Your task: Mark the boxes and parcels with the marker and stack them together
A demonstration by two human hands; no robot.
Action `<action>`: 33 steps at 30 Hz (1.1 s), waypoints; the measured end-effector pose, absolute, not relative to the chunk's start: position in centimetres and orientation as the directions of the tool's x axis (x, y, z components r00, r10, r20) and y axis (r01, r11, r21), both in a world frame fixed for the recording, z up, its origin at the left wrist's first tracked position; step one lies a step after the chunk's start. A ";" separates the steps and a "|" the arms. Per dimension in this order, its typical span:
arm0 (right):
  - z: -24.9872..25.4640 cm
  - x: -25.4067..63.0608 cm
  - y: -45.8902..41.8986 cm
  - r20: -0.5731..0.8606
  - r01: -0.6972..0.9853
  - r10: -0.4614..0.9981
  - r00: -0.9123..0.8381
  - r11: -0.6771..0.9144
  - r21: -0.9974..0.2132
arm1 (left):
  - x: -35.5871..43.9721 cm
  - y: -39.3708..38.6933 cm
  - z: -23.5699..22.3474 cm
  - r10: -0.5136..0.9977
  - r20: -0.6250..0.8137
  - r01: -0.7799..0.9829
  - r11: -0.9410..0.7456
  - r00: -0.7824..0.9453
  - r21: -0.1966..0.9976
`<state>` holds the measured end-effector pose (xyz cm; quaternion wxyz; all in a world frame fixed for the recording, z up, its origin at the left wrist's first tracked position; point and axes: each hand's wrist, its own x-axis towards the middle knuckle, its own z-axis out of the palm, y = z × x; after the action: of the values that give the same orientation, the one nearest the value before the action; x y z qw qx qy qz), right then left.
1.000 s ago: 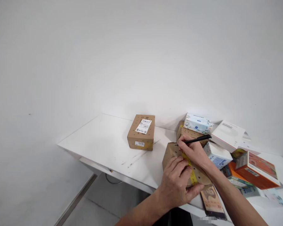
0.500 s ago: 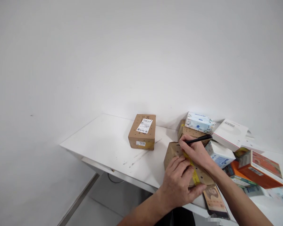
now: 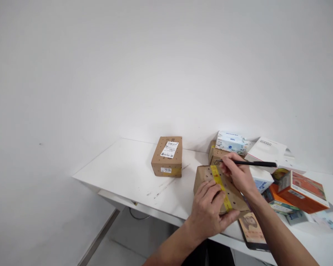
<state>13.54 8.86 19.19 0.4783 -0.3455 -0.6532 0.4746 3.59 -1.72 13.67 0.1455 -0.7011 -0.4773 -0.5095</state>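
My left hand (image 3: pixel 207 210) holds a brown cardboard box (image 3: pixel 234 194) by its near side, fingers over the top and thumb at the near right edge. Yellow printed tape (image 3: pixel 218 177) runs across the box top, partly under my fingers. In my right hand (image 3: pixel 238 175) is a slim black pen (image 3: pixel 261 163), pinched between thumb and fingers and lying almost level. Its tip end points left, above the far edge of the box; whether it touches cardboard I cannot tell. Another brown box (image 3: pixel 215 152) stands behind, partly hidden by my right hand.
On the white table (image 3: pixel 113 166) stands a labelled brown box (image 3: pixel 166 157) to the left. A tissue pack (image 3: pixel 231 142), a white power bank box (image 3: pixel 269 149) and an orange box (image 3: pixel 306 192) crowd the right. A phone (image 3: pixel 256 245) lies by the front edge, below an orange portrait picture.
My right hand has shifted right, and the pen now lies more level. More of the yellow tape shows at the far end. My left hand stays on the box.
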 end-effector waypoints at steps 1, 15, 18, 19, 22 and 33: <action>19.1 14.5 8.4 0.328 -0.053 0.913 -0.242 0.325 -0.944 | 3.6 -1.7 13.7 0.525 0.851 0.820 -0.500 0.031 0.279; 1.3 36.2 2.7 -0.146 0.810 0.988 0.050 -0.126 -0.573 | 3.6 -1.8 14.0 0.497 0.867 0.819 -0.515 0.043 0.254; -0.2 36.9 3.6 -0.174 0.849 0.983 0.059 -0.141 -0.508 | 3.6 -1.8 14.2 0.491 0.870 0.823 -0.514 0.050 0.243; -0.3 36.7 3.9 -0.189 0.861 0.981 0.052 -0.140 -0.490 | 3.6 -1.8 14.2 0.493 0.868 0.824 -0.515 0.057 0.238; 0.2 35.8 4.9 -0.223 0.901 0.975 0.005 -0.101 -0.422 | 3.5 -1.8 14.2 0.504 0.860 0.824 -0.518 0.077 0.230; 2.9 31.6 4.8 -0.116 0.960 0.992 0.055 -0.084 -0.266 | 3.6 -1.6 14.0 0.527 0.844 0.821 -0.522 0.099 0.230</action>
<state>31.59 4.81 2.90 0.0584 -0.7238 -0.6742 0.1345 3.56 -1.65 14.02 0.1516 -0.7255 -0.4647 -0.4844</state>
